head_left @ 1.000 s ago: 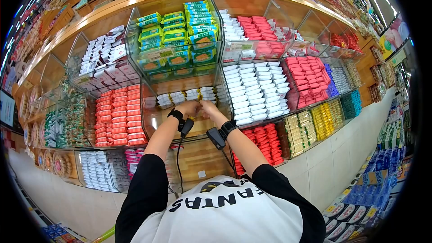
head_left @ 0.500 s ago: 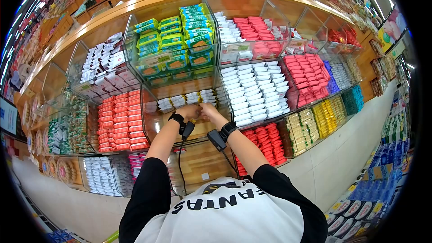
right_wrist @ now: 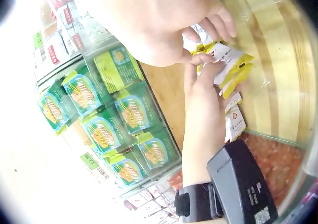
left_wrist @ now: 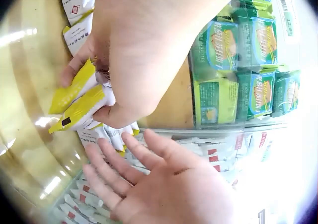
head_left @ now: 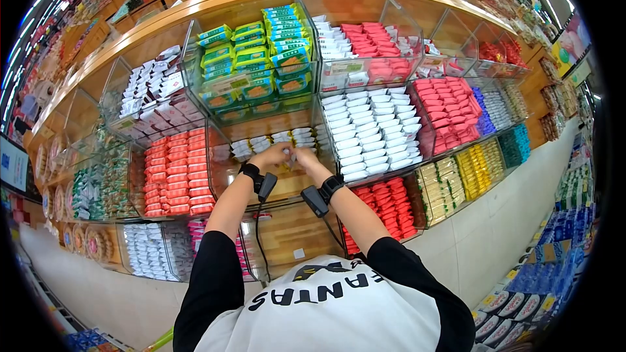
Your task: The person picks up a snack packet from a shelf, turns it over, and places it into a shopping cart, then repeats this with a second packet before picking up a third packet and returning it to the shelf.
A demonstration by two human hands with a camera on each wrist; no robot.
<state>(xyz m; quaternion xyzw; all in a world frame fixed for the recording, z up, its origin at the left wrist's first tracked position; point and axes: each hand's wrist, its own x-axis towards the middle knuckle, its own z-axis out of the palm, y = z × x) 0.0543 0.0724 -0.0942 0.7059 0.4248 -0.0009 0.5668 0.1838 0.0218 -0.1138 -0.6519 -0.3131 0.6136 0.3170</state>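
Note:
My left hand (head_left: 274, 156) pinches small white snack packets with yellow ends (left_wrist: 82, 110) between thumb and fingers, low in a clear-walled wooden bin (head_left: 293, 186). Beside it is my right hand (head_left: 306, 158); in the left wrist view its palm shows and its fingers are spread, with nothing held. More packets of the same kind (head_left: 282, 137) lie in a short row along the bin's far side, just past the fingers. In the right wrist view the left hand (right_wrist: 203, 95) has its fingertips on a packet (right_wrist: 228, 58), and the right hand partly covers others.
Green biscuit packs (head_left: 251, 58) fill the raised bin behind. Orange-red packets (head_left: 176, 173) are in the bin at left, white packets (head_left: 372, 130) at right. Clear dividers (head_left: 321, 130) stand close on both sides. Red packets (head_left: 381, 212) lie lower right.
The hands were together over a packet; now they are slightly apart, with a pale packet showing between them. The head view has shifted a little.

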